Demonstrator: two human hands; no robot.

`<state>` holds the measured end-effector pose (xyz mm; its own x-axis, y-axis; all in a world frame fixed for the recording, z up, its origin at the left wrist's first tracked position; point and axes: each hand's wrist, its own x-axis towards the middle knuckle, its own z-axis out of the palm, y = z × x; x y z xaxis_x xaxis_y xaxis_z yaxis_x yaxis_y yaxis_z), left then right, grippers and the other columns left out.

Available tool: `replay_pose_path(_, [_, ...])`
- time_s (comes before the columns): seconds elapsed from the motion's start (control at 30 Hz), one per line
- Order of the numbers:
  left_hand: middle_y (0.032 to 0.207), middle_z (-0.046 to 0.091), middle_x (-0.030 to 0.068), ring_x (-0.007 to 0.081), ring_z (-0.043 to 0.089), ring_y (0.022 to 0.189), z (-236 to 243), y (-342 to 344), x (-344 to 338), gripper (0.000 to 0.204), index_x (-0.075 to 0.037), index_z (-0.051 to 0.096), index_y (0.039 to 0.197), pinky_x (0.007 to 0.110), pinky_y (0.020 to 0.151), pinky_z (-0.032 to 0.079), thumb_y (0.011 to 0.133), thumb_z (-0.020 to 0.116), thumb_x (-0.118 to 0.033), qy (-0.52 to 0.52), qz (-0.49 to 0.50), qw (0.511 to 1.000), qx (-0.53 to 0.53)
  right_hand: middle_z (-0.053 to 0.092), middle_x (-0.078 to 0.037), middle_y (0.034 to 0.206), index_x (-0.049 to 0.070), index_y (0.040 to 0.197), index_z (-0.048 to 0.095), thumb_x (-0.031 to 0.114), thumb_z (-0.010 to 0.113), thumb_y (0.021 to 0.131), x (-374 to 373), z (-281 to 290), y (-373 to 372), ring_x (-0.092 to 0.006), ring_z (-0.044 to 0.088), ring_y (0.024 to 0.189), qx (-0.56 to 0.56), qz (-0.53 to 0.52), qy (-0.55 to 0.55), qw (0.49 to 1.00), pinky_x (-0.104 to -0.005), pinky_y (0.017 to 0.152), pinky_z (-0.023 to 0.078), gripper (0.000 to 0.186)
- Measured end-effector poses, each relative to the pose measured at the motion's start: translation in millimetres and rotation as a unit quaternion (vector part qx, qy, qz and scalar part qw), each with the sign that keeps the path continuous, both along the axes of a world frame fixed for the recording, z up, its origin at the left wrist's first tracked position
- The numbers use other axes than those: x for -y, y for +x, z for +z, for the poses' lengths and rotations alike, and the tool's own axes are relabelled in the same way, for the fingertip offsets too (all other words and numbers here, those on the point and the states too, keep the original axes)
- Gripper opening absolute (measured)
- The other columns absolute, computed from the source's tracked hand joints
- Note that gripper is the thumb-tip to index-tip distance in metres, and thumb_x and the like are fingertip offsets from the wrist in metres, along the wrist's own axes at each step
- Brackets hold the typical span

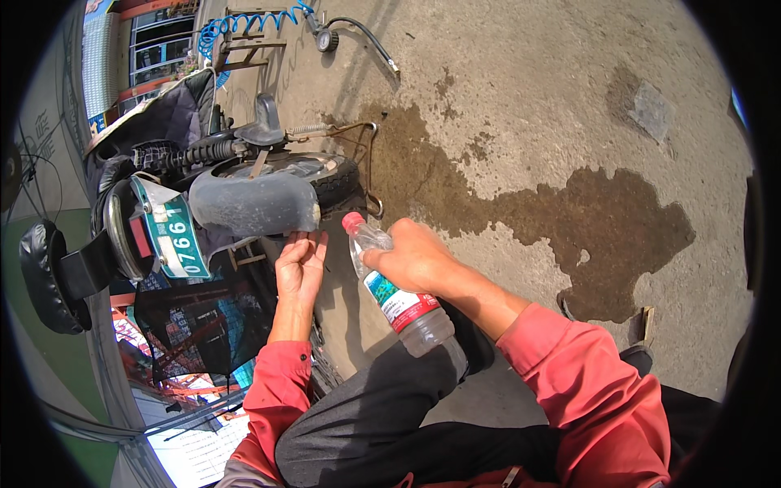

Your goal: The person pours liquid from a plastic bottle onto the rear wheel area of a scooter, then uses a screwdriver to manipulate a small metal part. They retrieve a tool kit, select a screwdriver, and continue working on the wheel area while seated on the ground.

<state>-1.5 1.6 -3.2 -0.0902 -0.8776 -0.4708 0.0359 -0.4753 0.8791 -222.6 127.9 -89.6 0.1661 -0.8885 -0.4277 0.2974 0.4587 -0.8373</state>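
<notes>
Of two hands, the right hand (413, 259) grips one clear, red-capped bottle (427, 332), just off centre toward six o'clock. Left hand (299, 267), between eight and nine, unclenched, fingers extended; contact with the one grey fender (254, 203) unclear. One tyre (338, 180), toward ten; one gauge (327, 40), between eleven and twelve.
</notes>
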Motion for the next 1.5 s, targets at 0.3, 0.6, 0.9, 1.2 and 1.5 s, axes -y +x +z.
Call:
replay_pose_path(0.3, [0.136, 0.054, 0.0113, 0.0251, 0.052, 0.124, 0, -3, -1, 0.054, -0.001, 0.045, 0.135, 0.048, 0.117, 0.029, 0.083, 0.049, 0.012, 0.004, -0.003, 1.000, 0.007, 0.067, -0.032, 0.097, -0.009, 0.098, 0.068, 0.034, 0.070, 0.080, 0, 4, -3, -0.0446, 0.066, 0.095, -0.006, 0.006, -0.006, 1.000, -0.0479, 0.083, 0.053, 0.047])
replay_pose_path(0.6, [0.140, 0.052, 0.0100, 0.0243, 0.050, 0.127, -1, -3, 0, 0.057, -0.002, 0.044, 0.137, 0.048, 0.117, 0.030, 0.083, 0.049, 0.012, 0.002, -0.011, 1.000, 0.010, 0.067, -0.032, 0.088, -0.011, 0.093, 0.067, 0.034, 0.070, 0.080, -1, 2, 6, -0.0435, 0.067, 0.087, -0.026, -0.017, -0.031, 0.999, -0.0481, 0.078, 0.052, 0.046])
replay_pose_path(0.9, [0.142, 0.050, 0.0099, 0.0251, 0.042, 0.136, -2, -4, 0, 0.056, -0.004, 0.045, 0.139, 0.047, 0.115, 0.033, 0.084, 0.047, 0.010, 0.018, -0.011, 1.000, 0.015, 0.066, -0.031, 0.081, -0.011, 0.086, 0.068, 0.033, 0.069, 0.078, 0, 0, 6, -0.0417, 0.068, 0.079, -0.013, -0.018, -0.032, 0.999, -0.0479, 0.073, 0.052, 0.045])
replay_pose_path(1.2, [0.143, 0.049, 0.0079, 0.0246, 0.038, 0.140, -14, 1, 4, 0.054, -0.006, 0.049, 0.136, 0.051, 0.112, 0.035, 0.084, 0.054, 0.007, 0.061, -0.099, 0.993, 0.021, 0.066, -0.032, 0.082, -0.014, 0.087, 0.066, 0.034, 0.069, 0.078, -1, 4, 6, -0.0426, 0.068, 0.080, -0.033, -0.007, -0.034, 0.999, -0.0478, 0.072, 0.052, 0.049])
replay_pose_path(1.5, [0.148, 0.044, 0.0081, 0.0240, 0.032, 0.143, -6, 10, -1, 0.056, -0.005, 0.046, 0.139, 0.051, 0.112, 0.034, 0.084, 0.055, 0.006, 0.040, -0.102, 0.994, 0.014, 0.066, -0.031, 0.083, -0.013, 0.088, 0.067, 0.033, 0.070, 0.078, -1, 8, 7, -0.0419, 0.069, 0.082, -0.035, -0.012, -0.029, 0.999, -0.0478, 0.073, 0.052, 0.047])
